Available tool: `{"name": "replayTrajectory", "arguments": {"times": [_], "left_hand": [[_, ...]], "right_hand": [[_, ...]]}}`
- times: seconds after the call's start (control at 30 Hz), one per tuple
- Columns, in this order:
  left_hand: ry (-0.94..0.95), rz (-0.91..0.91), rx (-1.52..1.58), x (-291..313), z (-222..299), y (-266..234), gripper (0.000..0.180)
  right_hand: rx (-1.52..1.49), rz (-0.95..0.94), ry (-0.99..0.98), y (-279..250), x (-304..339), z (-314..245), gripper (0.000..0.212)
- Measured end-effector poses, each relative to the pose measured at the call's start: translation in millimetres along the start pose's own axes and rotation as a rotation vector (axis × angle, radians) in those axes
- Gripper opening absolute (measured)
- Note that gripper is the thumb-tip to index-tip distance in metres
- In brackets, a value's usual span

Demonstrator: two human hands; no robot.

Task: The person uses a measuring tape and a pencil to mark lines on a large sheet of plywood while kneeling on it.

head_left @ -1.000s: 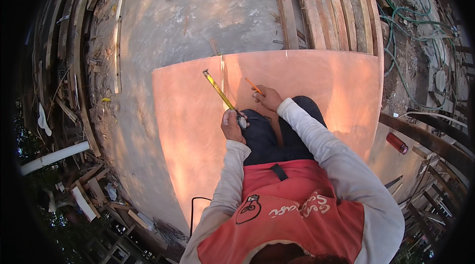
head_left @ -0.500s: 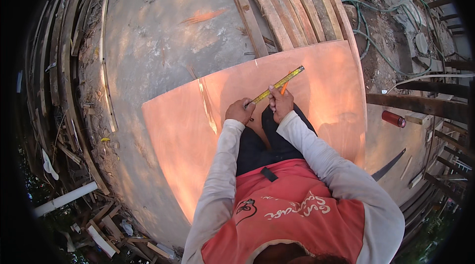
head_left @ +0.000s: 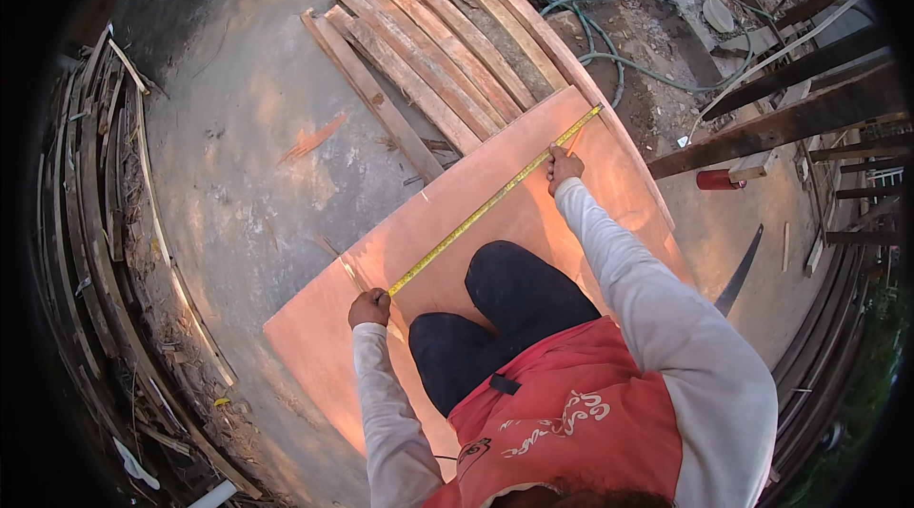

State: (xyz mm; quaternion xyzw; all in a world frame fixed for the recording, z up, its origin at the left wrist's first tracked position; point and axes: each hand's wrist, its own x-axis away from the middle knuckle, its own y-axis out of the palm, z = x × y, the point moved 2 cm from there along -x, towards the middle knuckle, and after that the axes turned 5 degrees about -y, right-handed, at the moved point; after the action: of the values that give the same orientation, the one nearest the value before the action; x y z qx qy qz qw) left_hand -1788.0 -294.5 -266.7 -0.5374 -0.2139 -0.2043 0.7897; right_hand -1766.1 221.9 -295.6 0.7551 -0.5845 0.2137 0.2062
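A yellow tape measure (head_left: 466, 223) stretches diagonally over a thin reddish plywood sheet (head_left: 297, 335). My left hand (head_left: 368, 309) is closed around the tape's near left end; the case is hidden in the fingers, if it is there. Farther right, my right hand (head_left: 564, 170) pinches the blade a little short of its tip. A slim orange pencil (head_left: 574, 139) sticks out of that same hand. The blade's free end lies close to the sheet's far right corner. My knees rest on the sheet between both arms.
Long wooden planks (head_left: 433, 41) lie beyond the sheet. Stacked timber (head_left: 86, 251) lines the left side. At right are a handsaw (head_left: 740, 270), a red cylinder (head_left: 720, 179) and dark beams (head_left: 781, 132). A green hose (head_left: 609, 56) coils over rubble at the far right.
My hands have spread apart, left hand toward the near left and right hand toward the far right. Much more tape is drawn out between them. The view has turned and shifted.
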Motion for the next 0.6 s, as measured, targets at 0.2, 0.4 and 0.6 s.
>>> {"name": "replayTrajectory", "arguments": {"times": [0.2, 0.4, 0.6], "left_hand": [[-0.093, -0.080, -0.055, -23, 41, -15, 0.025], [-0.033, 0.074, -0.180, -52, 18, -19, 0.025], [-0.017, 0.070, -0.181, -73, 16, -16, 0.025]], "right_hand": [[0.131, -0.030, 0.004, 23, -5, 26, 0.016], [0.182, -0.070, 0.022, 49, -6, 30, 0.015], [0.251, -0.048, -0.004, 56, -18, 35, 0.016]]}}
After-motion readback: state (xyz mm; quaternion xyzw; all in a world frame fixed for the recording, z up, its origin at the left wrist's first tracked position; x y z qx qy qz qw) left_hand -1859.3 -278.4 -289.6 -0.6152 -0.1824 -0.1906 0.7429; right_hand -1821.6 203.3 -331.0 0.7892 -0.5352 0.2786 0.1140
